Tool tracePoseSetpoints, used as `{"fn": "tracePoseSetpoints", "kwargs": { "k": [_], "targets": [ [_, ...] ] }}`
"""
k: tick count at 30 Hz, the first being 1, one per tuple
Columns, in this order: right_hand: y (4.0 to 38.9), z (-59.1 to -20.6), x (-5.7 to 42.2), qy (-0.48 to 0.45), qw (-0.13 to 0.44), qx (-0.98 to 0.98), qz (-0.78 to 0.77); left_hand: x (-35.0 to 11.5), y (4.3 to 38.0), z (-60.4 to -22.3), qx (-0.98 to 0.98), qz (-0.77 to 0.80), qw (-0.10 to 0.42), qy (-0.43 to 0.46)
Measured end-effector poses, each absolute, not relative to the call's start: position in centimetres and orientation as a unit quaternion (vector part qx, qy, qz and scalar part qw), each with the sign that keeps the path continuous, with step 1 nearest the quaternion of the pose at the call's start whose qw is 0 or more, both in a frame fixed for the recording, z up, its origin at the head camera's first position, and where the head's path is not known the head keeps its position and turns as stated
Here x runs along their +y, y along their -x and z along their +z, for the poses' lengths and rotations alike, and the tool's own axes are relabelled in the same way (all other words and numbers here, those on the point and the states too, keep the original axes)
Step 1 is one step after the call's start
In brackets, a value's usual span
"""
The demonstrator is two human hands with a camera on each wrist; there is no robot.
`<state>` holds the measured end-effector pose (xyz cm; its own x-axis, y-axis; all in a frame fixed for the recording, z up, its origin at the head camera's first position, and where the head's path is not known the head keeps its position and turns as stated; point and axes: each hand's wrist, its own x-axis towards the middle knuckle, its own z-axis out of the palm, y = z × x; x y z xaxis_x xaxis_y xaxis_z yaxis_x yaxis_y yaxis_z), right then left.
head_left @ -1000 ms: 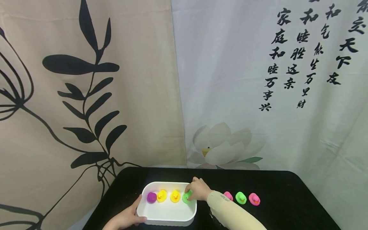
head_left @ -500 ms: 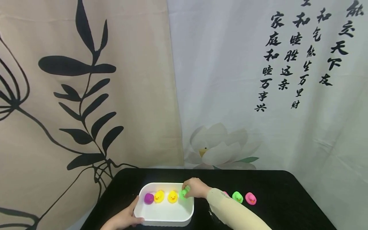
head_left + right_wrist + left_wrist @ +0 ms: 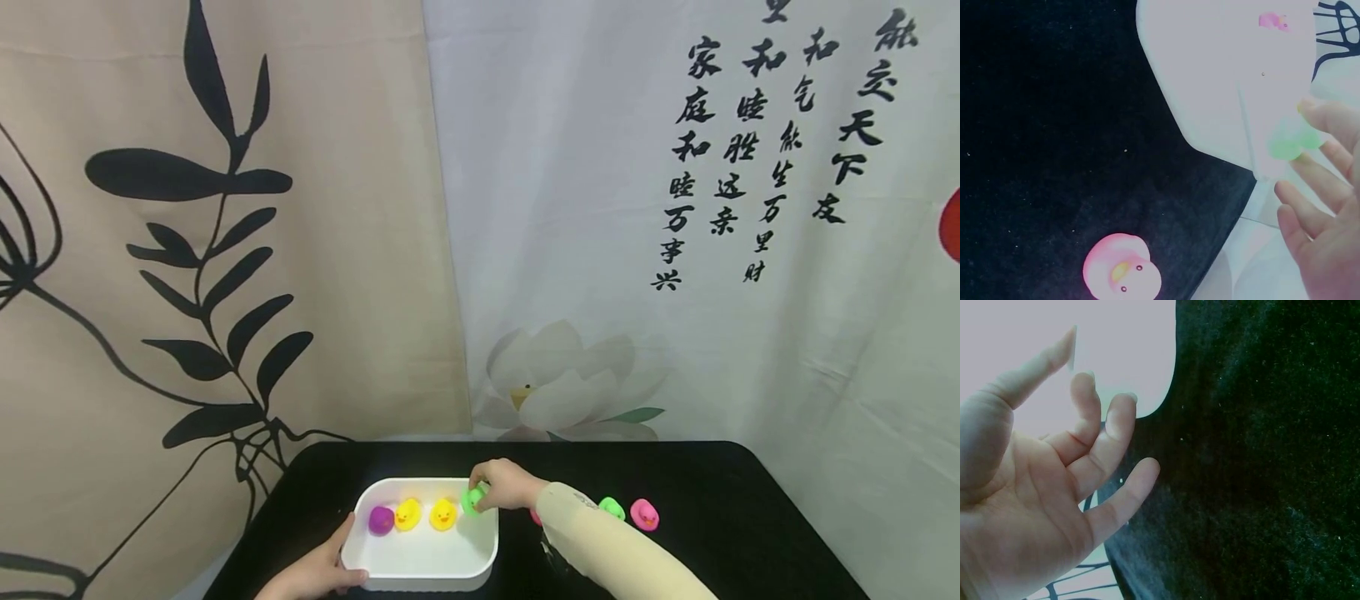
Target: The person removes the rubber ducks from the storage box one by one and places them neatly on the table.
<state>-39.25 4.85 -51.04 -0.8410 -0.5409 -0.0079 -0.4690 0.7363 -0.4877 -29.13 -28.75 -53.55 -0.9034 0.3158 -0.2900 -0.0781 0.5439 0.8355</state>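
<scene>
A white plastic tray stands on the black table. At its left side my left hand holds the near left corner, thumb on the front and fingers along the side. Over the tray's right end, my right hand pinches a green toy duck between thumb and fingers. Inside the tray, a purple duck and two yellow ducks make a row to the left of the green one. In the right wrist view the green duck shows at the fingertips, pale and washed out.
Right of the tray on the black table sit a pink duck, a green duck partly behind the right sleeve, and another pink duck mostly hidden by the arm. A printed curtain hangs behind the table.
The right hand has moved slightly left with the green duck, toward the nearer yellow duck. The left hand keeps its place on the tray. The head view has turned a little right.
</scene>
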Motion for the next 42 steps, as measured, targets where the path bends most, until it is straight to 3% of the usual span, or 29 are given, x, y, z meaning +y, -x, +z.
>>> {"fn": "tracePoseSetpoints", "kwargs": {
  "k": [15, 42],
  "targets": [
    [39.1, -49.4, 5.3, 0.262, 0.102, 0.903, -0.325, -28.7, 29.1, -53.6, 0.848, 0.482, 0.213, -0.063],
    [38.1, -47.4, 5.7, 0.283, 0.09, 0.895, -0.333, -28.7, 28.8, -53.5, 0.85, 0.483, 0.205, -0.043]
  ]
}}
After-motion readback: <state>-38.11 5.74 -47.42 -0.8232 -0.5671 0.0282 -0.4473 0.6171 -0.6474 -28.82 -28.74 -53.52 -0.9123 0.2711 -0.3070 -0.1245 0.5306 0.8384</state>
